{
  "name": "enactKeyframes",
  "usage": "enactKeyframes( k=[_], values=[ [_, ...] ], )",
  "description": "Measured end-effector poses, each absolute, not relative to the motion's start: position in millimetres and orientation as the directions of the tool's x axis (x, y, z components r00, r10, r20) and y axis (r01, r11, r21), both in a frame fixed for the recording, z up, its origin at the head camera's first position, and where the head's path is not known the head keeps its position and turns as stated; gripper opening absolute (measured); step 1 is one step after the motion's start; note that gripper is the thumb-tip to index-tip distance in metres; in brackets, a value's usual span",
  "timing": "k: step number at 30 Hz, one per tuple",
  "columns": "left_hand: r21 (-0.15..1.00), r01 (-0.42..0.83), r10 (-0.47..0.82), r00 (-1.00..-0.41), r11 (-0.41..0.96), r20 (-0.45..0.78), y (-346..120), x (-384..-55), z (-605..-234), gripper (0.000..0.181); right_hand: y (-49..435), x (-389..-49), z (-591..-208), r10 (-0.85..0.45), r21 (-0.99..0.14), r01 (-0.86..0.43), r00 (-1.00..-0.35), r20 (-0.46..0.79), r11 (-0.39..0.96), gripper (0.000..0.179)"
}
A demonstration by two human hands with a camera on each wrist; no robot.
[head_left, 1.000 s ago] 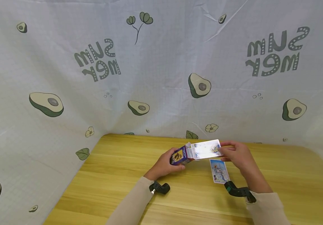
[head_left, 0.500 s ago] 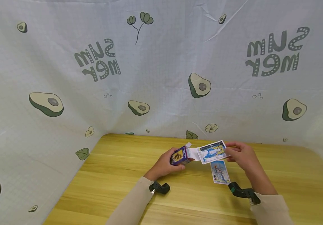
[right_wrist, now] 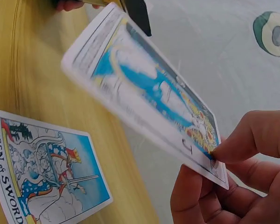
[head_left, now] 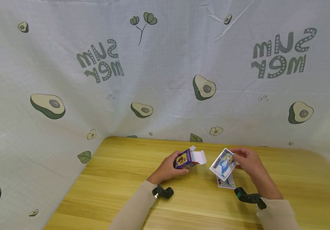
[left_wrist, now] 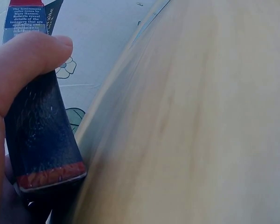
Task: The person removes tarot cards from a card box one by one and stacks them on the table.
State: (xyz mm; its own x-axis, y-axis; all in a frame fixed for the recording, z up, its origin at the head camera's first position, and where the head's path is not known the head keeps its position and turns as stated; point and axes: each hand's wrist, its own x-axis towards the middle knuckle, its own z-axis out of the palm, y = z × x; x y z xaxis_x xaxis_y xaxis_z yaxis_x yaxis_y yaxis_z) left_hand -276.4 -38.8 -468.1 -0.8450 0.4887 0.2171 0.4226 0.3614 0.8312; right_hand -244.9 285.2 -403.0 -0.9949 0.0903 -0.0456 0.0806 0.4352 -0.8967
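My left hand (head_left: 169,166) grips a dark blue tarot card box (head_left: 183,159), its flap standing open towards the right. In the left wrist view the thumb (left_wrist: 42,53) lies across the narrow side of the box (left_wrist: 44,126). Between thumb and fingers my right hand (head_left: 248,161) pinches one end of a blue and yellow picture card (head_left: 223,164). This card hangs tilted over a second card (head_left: 228,183), which lies face up on the table and is partly covered in the head view. The right wrist view shows that lower card, lettered Queen of Swords (right_wrist: 51,172).
The wooden table (head_left: 119,179) runs back to a pale curtain (head_left: 165,64) printed with avocados. Black camera mounts sit on both wrists, the right mount (head_left: 248,195) close to the lower card.
My right hand has drawn the pinched card rightwards, away from the box flap, and turned it downward over the card on the table. The left hand and box have stayed in place.
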Motion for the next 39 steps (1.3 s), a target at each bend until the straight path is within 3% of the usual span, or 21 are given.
enactKeyframes(
  k=[39],
  values=[
    [0.834, 0.419, 0.485, -0.847, 0.358, 0.217, -38.6, -276.2, -467.2, 0.069, 284.4, -238.5, -416.4, 0.065, -0.841, 0.119, -0.993, -0.1, 0.528, 0.043]
  ],
)
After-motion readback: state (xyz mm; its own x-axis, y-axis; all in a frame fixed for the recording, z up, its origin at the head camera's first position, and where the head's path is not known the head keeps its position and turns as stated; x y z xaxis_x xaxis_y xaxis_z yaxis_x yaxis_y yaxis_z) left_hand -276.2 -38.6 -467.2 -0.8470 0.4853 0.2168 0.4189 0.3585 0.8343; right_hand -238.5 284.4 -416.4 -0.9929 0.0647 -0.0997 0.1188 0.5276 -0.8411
